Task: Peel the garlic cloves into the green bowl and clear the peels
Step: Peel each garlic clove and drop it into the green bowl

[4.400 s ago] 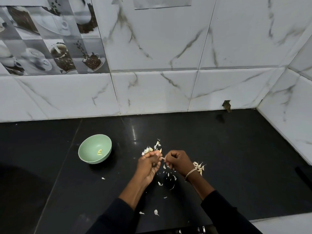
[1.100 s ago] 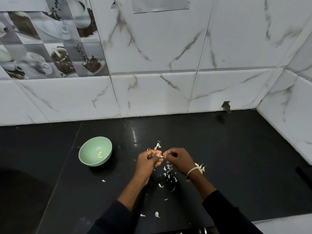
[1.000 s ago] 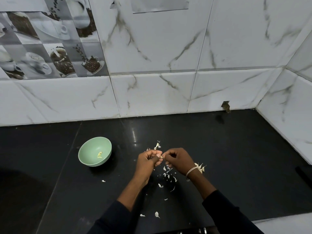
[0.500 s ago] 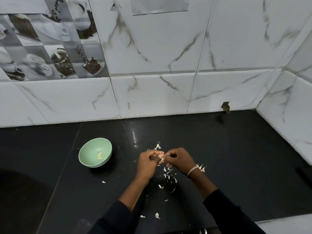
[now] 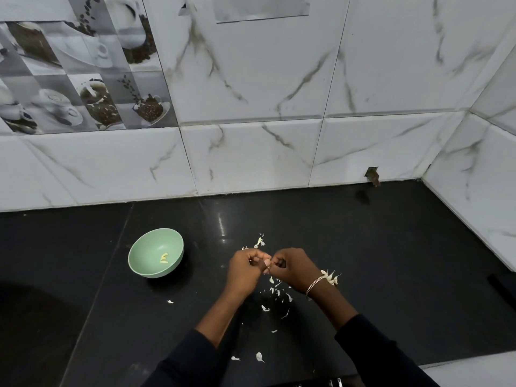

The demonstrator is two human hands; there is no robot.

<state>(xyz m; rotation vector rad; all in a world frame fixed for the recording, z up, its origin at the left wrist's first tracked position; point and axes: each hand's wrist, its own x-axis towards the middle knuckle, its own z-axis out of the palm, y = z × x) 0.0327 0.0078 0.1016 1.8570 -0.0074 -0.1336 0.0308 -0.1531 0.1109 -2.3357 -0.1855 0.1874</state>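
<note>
My left hand (image 5: pixel 245 270) and my right hand (image 5: pixel 291 268) meet over the black counter, fingers curled, pinching a small garlic clove (image 5: pixel 267 263) between their fingertips; most of the clove is hidden. The green bowl (image 5: pixel 145 266) stands to the left of my hands with a few peeled cloves (image 5: pixel 164 258) inside. White peels (image 5: pixel 276 294) lie scattered under and in front of my hands. More garlic pieces (image 5: pixel 331 277) sit behind my right wrist, and a small heap (image 5: pixel 259 242) lies just beyond my left hand.
The black counter (image 5: pixel 391 261) meets white marble tiles at the back and on the right. A chipped spot (image 5: pixel 372 177) marks the base of the back wall. Stray peels (image 5: pixel 259 357) lie near the front edge, one (image 5: pixel 170 302) below the bowl.
My hands have stayed together on the clove, shifting only slightly as the fingers work at it. The bowl and the peels have not moved.
</note>
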